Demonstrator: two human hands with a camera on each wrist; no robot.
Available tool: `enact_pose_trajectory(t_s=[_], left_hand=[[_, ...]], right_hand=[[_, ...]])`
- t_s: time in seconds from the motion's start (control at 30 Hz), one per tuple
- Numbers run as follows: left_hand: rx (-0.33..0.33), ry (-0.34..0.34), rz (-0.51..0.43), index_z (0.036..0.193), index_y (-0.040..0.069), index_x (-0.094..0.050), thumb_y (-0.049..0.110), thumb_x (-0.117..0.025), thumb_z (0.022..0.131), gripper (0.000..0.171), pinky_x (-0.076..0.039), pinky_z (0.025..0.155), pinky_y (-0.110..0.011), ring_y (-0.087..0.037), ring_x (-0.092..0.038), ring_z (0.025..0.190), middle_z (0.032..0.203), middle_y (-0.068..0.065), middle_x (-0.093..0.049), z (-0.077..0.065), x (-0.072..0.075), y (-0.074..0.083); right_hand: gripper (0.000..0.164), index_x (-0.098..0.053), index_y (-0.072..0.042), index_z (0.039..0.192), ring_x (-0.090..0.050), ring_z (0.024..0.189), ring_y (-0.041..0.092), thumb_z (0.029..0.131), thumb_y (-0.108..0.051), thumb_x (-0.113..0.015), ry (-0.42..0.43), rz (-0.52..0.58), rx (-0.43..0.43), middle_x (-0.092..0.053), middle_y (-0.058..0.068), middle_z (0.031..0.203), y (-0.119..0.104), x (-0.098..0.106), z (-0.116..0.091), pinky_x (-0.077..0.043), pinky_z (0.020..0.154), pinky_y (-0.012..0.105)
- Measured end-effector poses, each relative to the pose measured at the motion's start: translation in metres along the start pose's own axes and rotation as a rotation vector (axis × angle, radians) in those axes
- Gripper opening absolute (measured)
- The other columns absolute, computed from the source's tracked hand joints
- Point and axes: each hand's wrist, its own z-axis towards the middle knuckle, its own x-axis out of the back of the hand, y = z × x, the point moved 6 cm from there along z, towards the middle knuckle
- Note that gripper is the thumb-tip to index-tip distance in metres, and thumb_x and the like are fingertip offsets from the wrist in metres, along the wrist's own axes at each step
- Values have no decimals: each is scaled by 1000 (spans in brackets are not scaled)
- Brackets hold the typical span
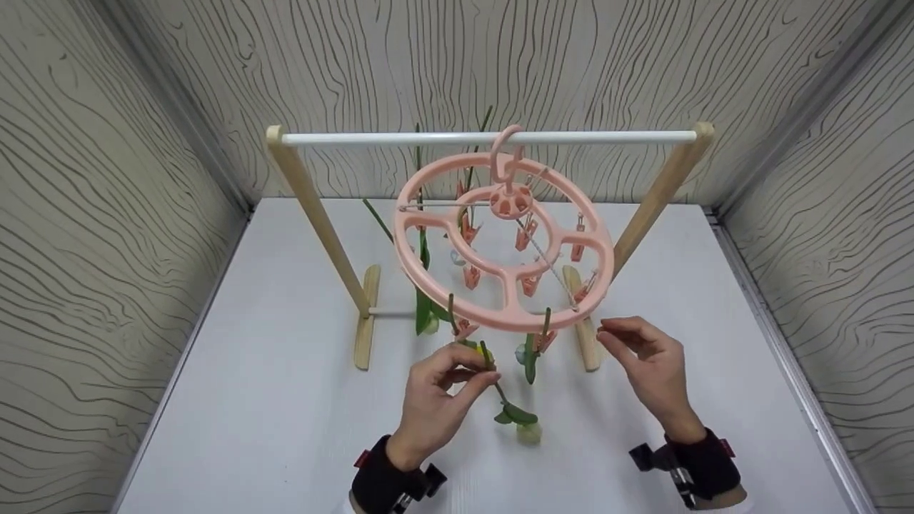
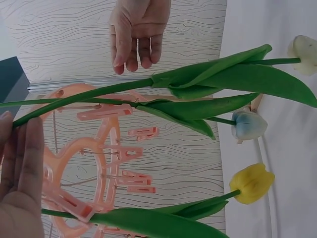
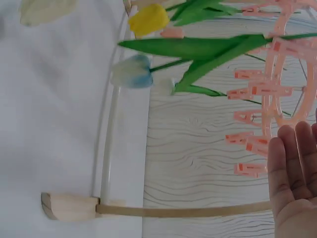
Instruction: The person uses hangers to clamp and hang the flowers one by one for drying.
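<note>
My left hand (image 1: 446, 392) pinches the green stem of an artificial white tulip (image 1: 528, 432), whose bloom points down toward the table. In front of it hangs a pink round clip hanger (image 1: 510, 285). A blue-and-white tulip (image 2: 250, 125) and a yellow tulip (image 2: 251, 183) hang bloom-down from clips on its near side. My right hand (image 1: 646, 360) is just right of the ring's near edge, thumb and fingertips close together with nothing between them; the right wrist view shows its fingers (image 3: 282, 168) fairly straight.
The hanger's hook sits over a white rod (image 1: 607, 136) between two wooden uprights (image 1: 318, 214) with wooden feet. Other tulips hang at the ring's far left, green stems rising above the rod. Several pink clips (image 1: 578, 246) dangle around the ring. Patterned walls enclose the white table (image 1: 285, 407).
</note>
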Motion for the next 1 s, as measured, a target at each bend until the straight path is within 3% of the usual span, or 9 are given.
enact_pose_trajectory(t_s=[0.27, 0.53, 0.8, 0.9, 1.0], left_hand=[[-15, -4, 9, 92, -4, -60, -4, -64, 81, 12, -60, 66, -33, -18, -67, 79, 86, -16, -64, 1, 1, 4], [-24, -16, 21, 92, -3, -60, -3, -64, 82, 12, -60, 66, -31, -17, -67, 79, 87, -15, -64, 1, 1, 5], [-11, -20, 27, 92, -1, -60, -4, -64, 81, 12, -60, 66, -31, -16, -67, 78, 86, -13, -64, 0, 0, 3], [-12, -19, 22, 92, -1, -61, -3, -64, 82, 11, -60, 65, -31, -16, -67, 79, 86, -13, -64, 0, 0, 3], [-19, -21, 19, 92, -1, -61, -2, -64, 82, 10, -60, 65, -31, -16, -67, 79, 86, -14, -64, 0, -1, 2]], right_hand=[[23, -61, 13, 101, -67, 83, 15, 78, 11, -63, 31, -26, -12, -63, 29, 93, 17, 19, 28, -56, 72, 15], [23, -63, 8, 104, -67, 86, 9, 82, 3, -64, -27, -92, -37, -70, 4, 96, 31, 18, 48, -55, 73, 13], [24, -64, 6, 104, -65, 88, 2, 83, -3, -65, -76, -122, -26, -70, -4, 95, 28, 11, 56, -54, 74, 12], [26, -63, 8, 105, -65, 88, 2, 82, -3, -66, -94, -132, -25, -70, -2, 95, 26, 9, 57, -54, 73, 12], [28, -62, 9, 106, -65, 89, 2, 82, -4, -66, -113, -139, -34, -70, 11, 97, 25, 8, 59, -55, 73, 12]])
